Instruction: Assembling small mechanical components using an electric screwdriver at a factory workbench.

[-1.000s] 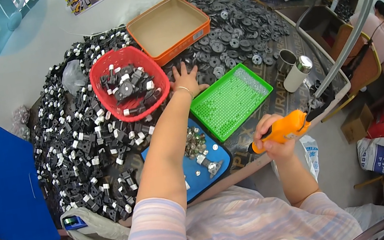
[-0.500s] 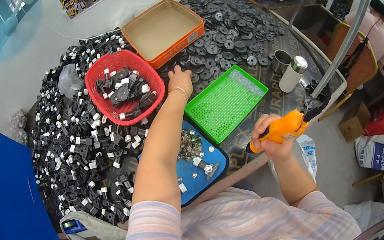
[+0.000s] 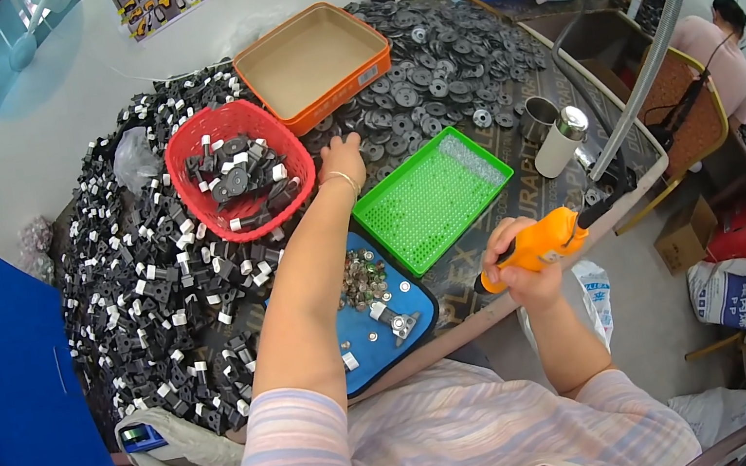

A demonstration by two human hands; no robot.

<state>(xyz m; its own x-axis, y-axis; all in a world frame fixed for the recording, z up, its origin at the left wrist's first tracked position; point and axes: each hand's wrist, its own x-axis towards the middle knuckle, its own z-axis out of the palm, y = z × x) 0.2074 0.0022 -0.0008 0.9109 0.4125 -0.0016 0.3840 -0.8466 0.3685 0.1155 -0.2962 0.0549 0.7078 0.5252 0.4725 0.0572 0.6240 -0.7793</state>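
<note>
My left hand (image 3: 341,161) reaches past the red basket (image 3: 306,160) to the near edge of a pile of black discs (image 3: 434,65). Its fingers are bent down, tips among the discs; what they grip is hidden. Wrapped in my right hand (image 3: 526,274) is an orange power screwdriver (image 3: 547,241), its dark front end pointing left and a cable at its back. Below my left forearm, a blue mat (image 3: 388,354) carries small metal parts (image 3: 363,279) and one black-and-white assembly with a metal piece (image 3: 395,321). Between my hands lies a green perforated tray (image 3: 433,208).
An orange-rimmed box (image 3: 309,56) stands behind the basket. Black-and-white parts (image 3: 163,278) are heaped across the left. A white flask (image 3: 560,142) and a metal cup (image 3: 538,118) stand right of the tray, near a hanging hose (image 3: 659,57). Another person (image 3: 713,53) sits far right.
My left hand has drawn back slightly toward me along the disc pile's edge. The right hand keeps its hold on the screwdriver. The whole view has shifted a little.
</note>
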